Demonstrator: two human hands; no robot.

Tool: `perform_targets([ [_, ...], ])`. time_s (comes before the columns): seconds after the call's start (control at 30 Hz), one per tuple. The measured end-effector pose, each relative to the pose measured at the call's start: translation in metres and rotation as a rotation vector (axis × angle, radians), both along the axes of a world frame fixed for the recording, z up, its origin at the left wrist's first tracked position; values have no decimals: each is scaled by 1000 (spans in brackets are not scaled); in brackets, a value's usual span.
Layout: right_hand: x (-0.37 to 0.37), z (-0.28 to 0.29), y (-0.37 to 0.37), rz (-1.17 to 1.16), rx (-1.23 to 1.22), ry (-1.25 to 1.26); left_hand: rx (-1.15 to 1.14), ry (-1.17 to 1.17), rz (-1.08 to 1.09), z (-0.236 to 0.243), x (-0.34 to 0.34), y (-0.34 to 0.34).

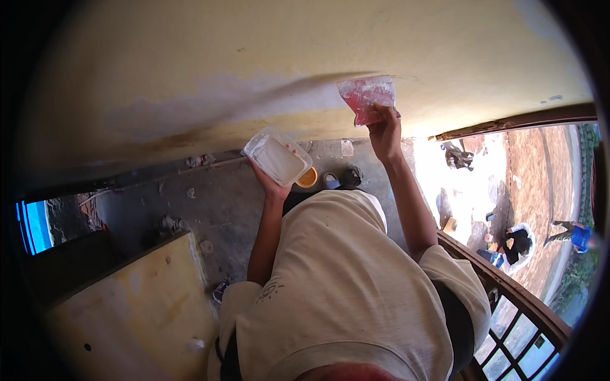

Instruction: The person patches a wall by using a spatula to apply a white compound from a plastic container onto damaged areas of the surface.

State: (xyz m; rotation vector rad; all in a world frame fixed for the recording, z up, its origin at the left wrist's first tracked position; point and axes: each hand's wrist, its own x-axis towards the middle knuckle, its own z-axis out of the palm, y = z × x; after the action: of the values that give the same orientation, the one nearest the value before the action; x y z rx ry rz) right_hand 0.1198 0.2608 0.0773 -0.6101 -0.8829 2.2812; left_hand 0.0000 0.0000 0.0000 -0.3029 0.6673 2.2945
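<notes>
One view only — a fisheye camera on the person's head, looking steeply down over the chest and shirt (337, 286), which fills the lower centre close to the lens. It faces a yellow wall (254, 63) that curves across the top from 10 to 2 o'clock, with the grey floor (210, 203) at the wall's foot near centre. At 4 o'clock a railing (508, 286) bends past, and beyond it the sunlit yard (534, 165) lies far below — no second view shares any of this.
</notes>
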Motion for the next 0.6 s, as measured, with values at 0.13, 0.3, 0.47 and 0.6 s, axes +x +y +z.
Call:
perform_targets([
  [0.13, -26, -83, 32, 65, 8, -252, 63, 63, -13, 5, -32, 33],
  [0.3, -51, -48, 29, 5, -70, -96, 40, 91, -64, 2, -24, 26],
  [0.47, -28, 116, -16, 34, 7, 66, 29, 84, -84, 12, -18, 3],
  [0.6, 1, 107, -45, -123, -55, 230, 34, 94, -166, 45, -7, -4],
])
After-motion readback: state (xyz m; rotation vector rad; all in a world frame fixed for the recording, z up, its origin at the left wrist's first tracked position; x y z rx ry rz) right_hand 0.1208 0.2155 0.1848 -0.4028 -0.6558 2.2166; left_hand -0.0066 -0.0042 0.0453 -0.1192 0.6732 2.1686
